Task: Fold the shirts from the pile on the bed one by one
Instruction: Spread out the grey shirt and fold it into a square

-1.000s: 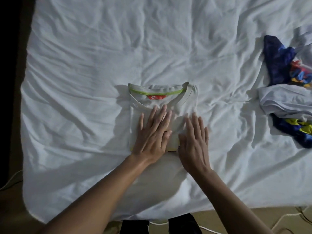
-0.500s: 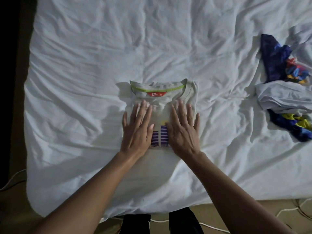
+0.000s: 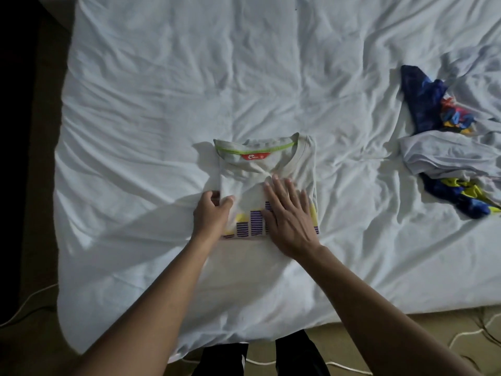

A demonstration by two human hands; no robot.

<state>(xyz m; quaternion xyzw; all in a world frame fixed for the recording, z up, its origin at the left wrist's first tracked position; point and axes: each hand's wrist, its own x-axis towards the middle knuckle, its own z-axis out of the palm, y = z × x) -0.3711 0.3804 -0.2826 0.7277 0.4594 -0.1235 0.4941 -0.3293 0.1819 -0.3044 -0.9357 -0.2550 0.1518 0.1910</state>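
Folding is seemingly nearing its end on the white shirt (image 3: pixel 249 172), which is lying in the middle of the bed (image 3: pixel 189 77), the left hand (image 3: pixel 211 215) pinching its left edge and the right hand (image 3: pixel 290 221) pressing flat on it, so the next move is probably calling for lifting it aside.

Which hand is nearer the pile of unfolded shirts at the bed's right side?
Right. The right hand lies flat on the folded shirt, on the side toward the pile; the left hand grips that shirt's left edge, farther from the pile.
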